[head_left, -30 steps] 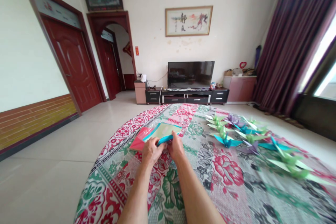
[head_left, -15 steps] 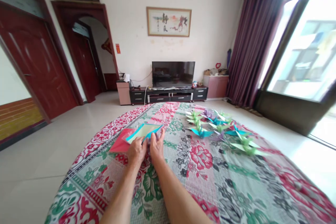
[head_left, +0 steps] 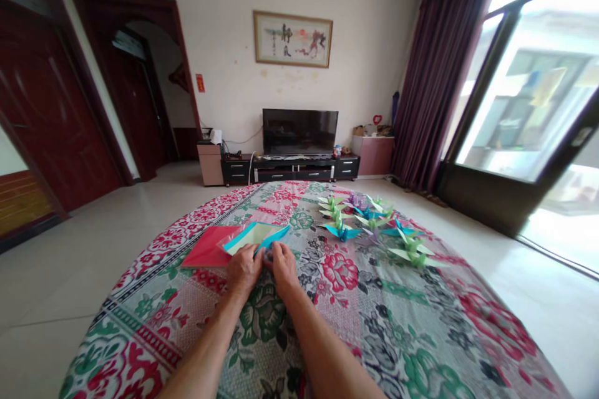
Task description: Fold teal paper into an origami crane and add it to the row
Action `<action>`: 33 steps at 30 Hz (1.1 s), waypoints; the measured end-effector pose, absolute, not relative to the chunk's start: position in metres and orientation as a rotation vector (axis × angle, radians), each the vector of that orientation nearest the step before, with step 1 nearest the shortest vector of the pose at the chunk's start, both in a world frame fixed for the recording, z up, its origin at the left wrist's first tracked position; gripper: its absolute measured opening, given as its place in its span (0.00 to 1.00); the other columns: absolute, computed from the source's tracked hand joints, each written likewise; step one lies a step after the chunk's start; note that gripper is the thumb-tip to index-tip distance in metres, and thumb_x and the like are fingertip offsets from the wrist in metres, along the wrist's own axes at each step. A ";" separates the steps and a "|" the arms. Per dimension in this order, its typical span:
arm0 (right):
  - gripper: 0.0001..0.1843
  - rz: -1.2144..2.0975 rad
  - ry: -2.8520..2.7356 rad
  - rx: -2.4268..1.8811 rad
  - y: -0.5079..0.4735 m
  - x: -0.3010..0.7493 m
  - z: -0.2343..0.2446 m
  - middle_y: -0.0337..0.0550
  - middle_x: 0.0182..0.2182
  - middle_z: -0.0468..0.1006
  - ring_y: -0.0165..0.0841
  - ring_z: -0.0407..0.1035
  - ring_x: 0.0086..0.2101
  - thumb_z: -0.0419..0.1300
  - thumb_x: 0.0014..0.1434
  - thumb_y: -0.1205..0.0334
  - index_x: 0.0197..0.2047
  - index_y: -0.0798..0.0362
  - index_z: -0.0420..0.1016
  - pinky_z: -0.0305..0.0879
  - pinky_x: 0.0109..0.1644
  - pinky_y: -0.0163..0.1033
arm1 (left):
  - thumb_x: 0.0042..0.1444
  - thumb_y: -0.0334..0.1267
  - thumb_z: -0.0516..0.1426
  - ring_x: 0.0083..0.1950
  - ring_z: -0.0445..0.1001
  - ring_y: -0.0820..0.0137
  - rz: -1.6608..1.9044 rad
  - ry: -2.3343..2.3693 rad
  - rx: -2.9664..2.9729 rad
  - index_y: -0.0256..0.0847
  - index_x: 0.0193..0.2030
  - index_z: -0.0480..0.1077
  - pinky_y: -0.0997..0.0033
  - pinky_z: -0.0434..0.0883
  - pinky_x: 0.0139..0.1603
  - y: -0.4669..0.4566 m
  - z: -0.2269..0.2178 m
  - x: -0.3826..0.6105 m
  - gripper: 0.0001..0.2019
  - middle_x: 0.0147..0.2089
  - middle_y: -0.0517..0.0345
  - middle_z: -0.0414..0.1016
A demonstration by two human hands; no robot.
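Note:
A sheaf of pale yellow-green paper with blue edges [head_left: 248, 235] lies in front of me, its right side bent up. Clear plastic shows around its left edge. My left hand [head_left: 245, 267] is closed on the near edge of the paper, thumb and fingers pressed together. Close beside it, my right hand [head_left: 284, 267] pinches the near right corner; its fingertips are partly hidden. Under and left of the paper lies a flat red sheet or packet [head_left: 208, 248].
Several folded paper cranes, green [head_left: 414, 250], blue [head_left: 343, 232] and purple [head_left: 371, 235], stand in rows on the right. A flowered tablecloth [head_left: 337, 318] covers the round table. Beyond are a television [head_left: 300, 132] and a low cabinet [head_left: 281, 174].
My right hand's fingers, stretched upward before, have curled down onto the paper's near right corner. My left hand stays in place. The view has turned slightly right, showing more of the red sheet.

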State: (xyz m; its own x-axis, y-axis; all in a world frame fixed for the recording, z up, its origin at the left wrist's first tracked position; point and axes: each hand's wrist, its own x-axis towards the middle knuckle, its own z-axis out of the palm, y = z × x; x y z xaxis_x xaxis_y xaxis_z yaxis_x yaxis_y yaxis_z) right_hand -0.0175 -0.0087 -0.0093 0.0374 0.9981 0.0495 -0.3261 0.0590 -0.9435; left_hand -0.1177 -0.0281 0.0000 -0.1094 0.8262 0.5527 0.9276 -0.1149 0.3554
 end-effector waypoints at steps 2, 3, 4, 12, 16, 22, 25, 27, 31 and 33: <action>0.17 1.442 -0.866 -0.891 -0.009 -0.015 -0.006 0.44 0.31 0.74 0.35 0.69 0.35 0.53 0.52 0.47 0.32 0.52 0.71 0.67 0.31 0.36 | 0.58 0.41 0.49 0.35 0.72 0.69 -1.028 -1.981 -1.958 0.38 0.32 0.72 0.73 0.63 0.35 -0.028 -0.001 -0.119 0.14 0.31 0.54 0.74; 0.17 1.482 -0.845 -0.873 -0.009 -0.014 -0.005 0.44 0.33 0.74 0.35 0.69 0.35 0.54 0.51 0.46 0.32 0.52 0.71 0.66 0.30 0.35 | 0.58 0.41 0.49 0.35 0.71 0.69 -1.028 -1.971 -1.947 0.38 0.31 0.72 0.73 0.63 0.35 -0.028 -0.001 -0.119 0.14 0.31 0.54 0.73; 0.17 1.506 -0.851 -0.845 -0.009 -0.014 -0.004 0.44 0.33 0.74 0.34 0.69 0.34 0.56 0.50 0.46 0.31 0.52 0.71 0.66 0.29 0.34 | 0.57 0.42 0.50 0.35 0.71 0.69 -1.034 -1.950 -1.944 0.39 0.31 0.72 0.73 0.63 0.35 -0.029 -0.002 -0.120 0.13 0.30 0.55 0.73; 0.09 1.680 -0.735 -0.799 -0.001 -0.013 -0.001 0.33 0.18 0.68 0.27 0.62 0.21 0.61 0.43 0.56 0.26 0.51 0.68 0.59 0.24 0.31 | 0.53 0.39 0.54 0.38 0.69 0.68 -1.142 -1.824 -2.061 0.41 0.33 0.71 0.71 0.67 0.40 -0.035 0.002 -0.114 0.06 0.33 0.56 0.71; 0.08 1.700 -0.760 -0.740 0.005 -0.011 -0.004 0.34 0.19 0.72 0.28 0.63 0.21 0.61 0.41 0.58 0.26 0.53 0.71 0.58 0.25 0.32 | 0.49 0.40 0.58 0.48 0.68 0.63 -1.146 -1.805 -2.041 0.42 0.45 0.69 0.65 0.66 0.49 -0.034 0.002 -0.113 0.15 0.45 0.51 0.70; 0.14 1.637 -0.767 -0.721 0.008 -0.012 -0.007 0.34 0.15 0.70 0.28 0.64 0.20 0.67 0.35 0.55 0.22 0.55 0.69 0.58 0.24 0.33 | 0.49 0.48 0.57 0.60 0.58 0.55 -0.930 -1.968 -2.024 0.41 0.60 0.59 0.56 0.62 0.54 -0.032 -0.003 -0.115 0.32 0.61 0.46 0.59; 0.18 1.628 -0.769 -0.710 0.007 -0.013 -0.003 0.34 0.15 0.69 0.29 0.65 0.19 0.68 0.34 0.52 0.23 0.55 0.68 0.58 0.23 0.32 | 0.51 0.51 0.54 0.60 0.57 0.54 -0.829 -2.075 -1.990 0.43 0.62 0.57 0.54 0.61 0.54 -0.034 -0.003 -0.114 0.32 0.62 0.45 0.57; 0.20 1.580 -0.779 -0.731 0.007 -0.012 -0.001 0.34 0.16 0.70 0.27 0.63 0.18 0.67 0.36 0.49 0.24 0.55 0.68 0.57 0.22 0.32 | 0.51 0.50 0.54 0.61 0.56 0.53 -0.776 -2.117 -1.963 0.44 0.62 0.57 0.54 0.60 0.54 -0.036 -0.001 -0.113 0.31 0.62 0.45 0.57; 0.21 1.364 -0.845 -0.857 0.011 -0.006 -0.002 0.31 0.15 0.67 0.24 0.58 0.16 0.62 0.41 0.44 0.26 0.54 0.67 0.55 0.20 0.30 | 0.49 0.40 0.56 0.61 0.55 0.53 -0.701 -2.180 -1.909 0.45 0.62 0.57 0.54 0.59 0.55 -0.037 0.002 -0.113 0.31 0.62 0.47 0.58; 0.20 1.267 -0.910 -0.919 0.014 -0.001 -0.004 0.30 0.14 0.64 0.24 0.57 0.16 0.59 0.44 0.43 0.26 0.54 0.67 0.53 0.20 0.30 | 0.51 0.35 0.54 0.60 0.57 0.53 -0.686 -2.209 -1.859 0.45 0.62 0.58 0.53 0.60 0.54 -0.037 0.002 -0.114 0.29 0.61 0.47 0.59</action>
